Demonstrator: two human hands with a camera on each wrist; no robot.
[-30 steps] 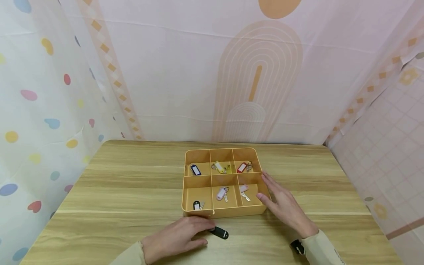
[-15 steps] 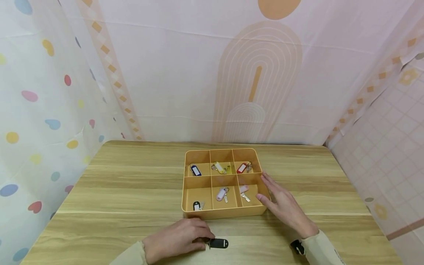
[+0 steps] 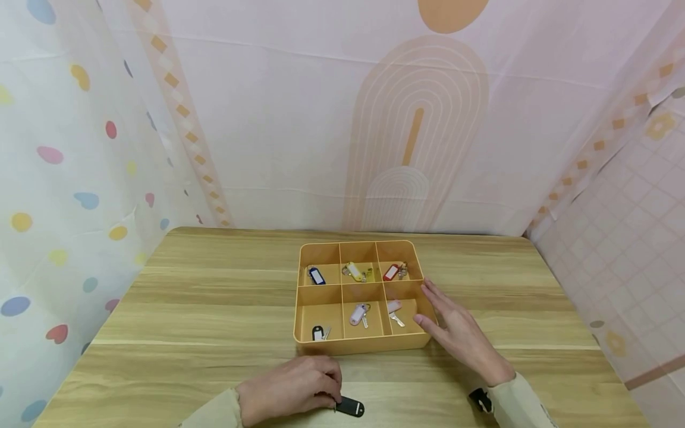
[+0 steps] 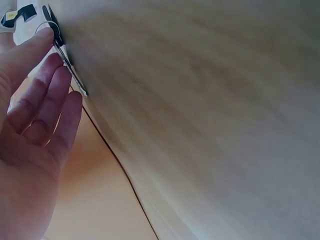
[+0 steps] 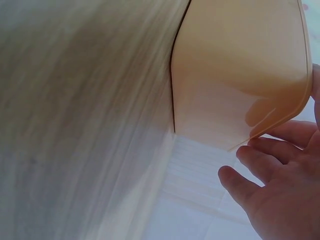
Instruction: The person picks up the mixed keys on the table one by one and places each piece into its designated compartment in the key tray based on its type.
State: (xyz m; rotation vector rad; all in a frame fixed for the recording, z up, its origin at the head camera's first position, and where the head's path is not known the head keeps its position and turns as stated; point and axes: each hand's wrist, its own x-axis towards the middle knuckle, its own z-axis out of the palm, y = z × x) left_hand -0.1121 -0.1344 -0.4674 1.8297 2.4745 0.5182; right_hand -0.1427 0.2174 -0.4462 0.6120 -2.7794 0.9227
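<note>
In the head view, my left hand (image 3: pixel 297 386) is in front of the box, its thumb and fingertips pinching a key with a black key tag (image 3: pixel 350 407). The tag points right, low over the tabletop. The left wrist view shows the metal key (image 4: pixel 75 77) and its ring at the thumb tip, with the other fingers loosely extended. My right hand (image 3: pixel 462 339) touches the right side of the orange compartment box (image 3: pixel 369 345). Its thumb lies over the rim, and its fingers (image 5: pixel 257 162) are spread along the outer wall in the right wrist view.
Keys with tags lie in the compartments: blue (image 3: pixel 317 275), yellow (image 3: pixel 354 271) and red (image 3: pixel 391 272) behind, black (image 3: pixel 317 333), lilac (image 3: pixel 358 314) and pink (image 3: pixel 394 305) in front. Patterned curtains (image 3: pixel 267 119) border the wooden table (image 3: pixel 214 309).
The black-tagged key has slid toward the table's front edge, its tag turning slightly, and my left fingers have closed on it. My right hand has stayed at the box.
</note>
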